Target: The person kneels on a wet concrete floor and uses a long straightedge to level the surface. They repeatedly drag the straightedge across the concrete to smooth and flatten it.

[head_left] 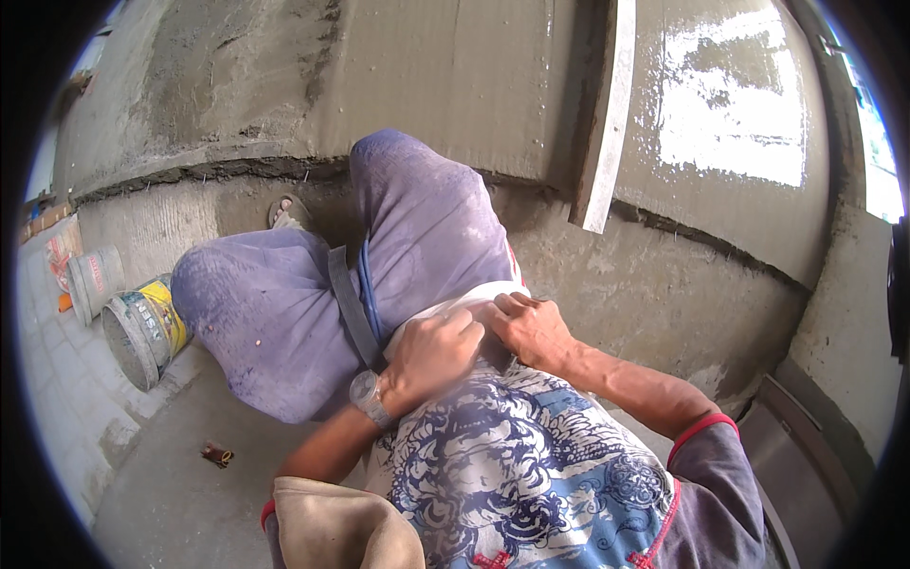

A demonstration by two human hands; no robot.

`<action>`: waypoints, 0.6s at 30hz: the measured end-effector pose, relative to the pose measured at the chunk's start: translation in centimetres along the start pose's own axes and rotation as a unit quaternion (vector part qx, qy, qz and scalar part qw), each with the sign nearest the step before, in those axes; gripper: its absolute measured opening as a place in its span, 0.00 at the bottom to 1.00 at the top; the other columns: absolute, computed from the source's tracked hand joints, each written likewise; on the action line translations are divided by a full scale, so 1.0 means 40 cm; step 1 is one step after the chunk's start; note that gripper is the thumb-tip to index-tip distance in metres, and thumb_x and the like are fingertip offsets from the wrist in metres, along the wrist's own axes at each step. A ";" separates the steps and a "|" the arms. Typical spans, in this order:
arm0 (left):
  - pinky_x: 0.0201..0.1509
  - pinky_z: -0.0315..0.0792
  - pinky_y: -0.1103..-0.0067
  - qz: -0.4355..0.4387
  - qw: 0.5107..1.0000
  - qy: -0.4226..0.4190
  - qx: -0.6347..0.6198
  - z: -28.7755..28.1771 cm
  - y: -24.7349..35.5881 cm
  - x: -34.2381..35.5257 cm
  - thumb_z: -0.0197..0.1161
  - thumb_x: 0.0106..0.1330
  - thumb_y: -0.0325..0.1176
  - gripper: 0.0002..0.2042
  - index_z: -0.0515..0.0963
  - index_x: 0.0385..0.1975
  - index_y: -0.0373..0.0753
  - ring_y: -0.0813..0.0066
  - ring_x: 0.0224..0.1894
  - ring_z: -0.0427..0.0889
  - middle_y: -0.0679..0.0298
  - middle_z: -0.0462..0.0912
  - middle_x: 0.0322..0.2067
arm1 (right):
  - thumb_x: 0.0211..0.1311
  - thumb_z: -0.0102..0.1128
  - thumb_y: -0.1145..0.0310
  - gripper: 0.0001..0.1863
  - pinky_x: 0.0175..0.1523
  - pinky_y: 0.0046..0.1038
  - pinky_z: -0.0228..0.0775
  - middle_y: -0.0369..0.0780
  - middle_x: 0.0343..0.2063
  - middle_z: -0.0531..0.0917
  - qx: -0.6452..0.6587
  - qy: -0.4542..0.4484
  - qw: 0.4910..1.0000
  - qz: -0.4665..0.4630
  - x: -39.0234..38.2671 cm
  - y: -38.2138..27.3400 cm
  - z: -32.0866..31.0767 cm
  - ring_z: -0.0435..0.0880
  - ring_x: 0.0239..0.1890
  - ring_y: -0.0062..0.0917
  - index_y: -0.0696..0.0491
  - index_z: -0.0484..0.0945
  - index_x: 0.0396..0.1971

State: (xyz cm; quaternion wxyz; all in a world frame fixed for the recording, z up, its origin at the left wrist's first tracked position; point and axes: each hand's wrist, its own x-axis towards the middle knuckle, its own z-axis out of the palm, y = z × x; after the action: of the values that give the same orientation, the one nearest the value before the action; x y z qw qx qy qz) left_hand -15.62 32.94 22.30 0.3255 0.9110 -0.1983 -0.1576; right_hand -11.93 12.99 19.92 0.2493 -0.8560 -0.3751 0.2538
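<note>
Where the left hand point(434, 349) and right hand point(533, 328) sit close together at the waist of the patterned shirt point(512, 465), fingers are curled; any grip is hidden. A dark strap point(349, 308) lies across the purple trousers point(256, 318). Leftward, the yellow-labelled bucket point(147, 327) and pale bucket point(96, 281) have indiscernible contents.

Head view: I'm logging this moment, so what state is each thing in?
Left hand, curled at the waist, blurred; grip unclear
Right hand, curled at the waist; grip unclear
Trousers, marked with pale stains
Strap, lying over the trousers
Watch, worn on left wrist
Pale bar, end jutting past concrete's edge
Concrete, wet and shiny at right
Yellow-labelled bucket, smeared outside
</note>
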 end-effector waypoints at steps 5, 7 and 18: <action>0.25 0.74 0.73 0.083 0.995 0.049 0.041 -0.001 0.000 0.001 0.65 0.53 0.29 0.06 0.73 0.22 0.40 0.68 0.22 0.78 0.64 0.72 0.22 | 0.53 0.59 0.68 0.10 0.33 0.32 0.78 0.38 0.31 0.80 -0.026 0.018 0.999 -0.035 0.013 0.003 0.008 0.84 0.34 0.30 0.53 0.78 0.36; 0.25 0.74 0.73 0.087 0.993 0.053 0.052 -0.007 0.004 -0.001 0.65 0.52 0.29 0.06 0.73 0.22 0.41 0.70 0.22 0.77 0.65 0.71 0.22 | 0.53 0.59 0.68 0.09 0.33 0.32 0.78 0.38 0.31 0.80 -0.021 -0.005 0.999 -0.034 0.022 0.013 0.008 0.84 0.35 0.30 0.54 0.78 0.34; 0.33 0.77 0.70 -0.003 0.988 -0.067 -0.139 -0.042 -0.043 0.010 0.69 0.57 0.31 0.05 0.84 0.32 0.40 0.60 0.30 0.82 0.61 0.79 0.26 | 0.58 0.66 0.62 0.15 0.51 0.38 0.76 0.43 0.38 0.85 0.215 -0.232 0.943 0.102 0.072 0.033 -0.075 0.84 0.45 0.38 0.56 0.80 0.40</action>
State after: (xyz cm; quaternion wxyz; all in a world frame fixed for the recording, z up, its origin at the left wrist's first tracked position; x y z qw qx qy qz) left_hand -14.11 34.86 22.34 0.4345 0.8448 -0.1934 -0.2451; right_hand -7.68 13.70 20.65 0.3069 -0.7329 -0.2699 0.5438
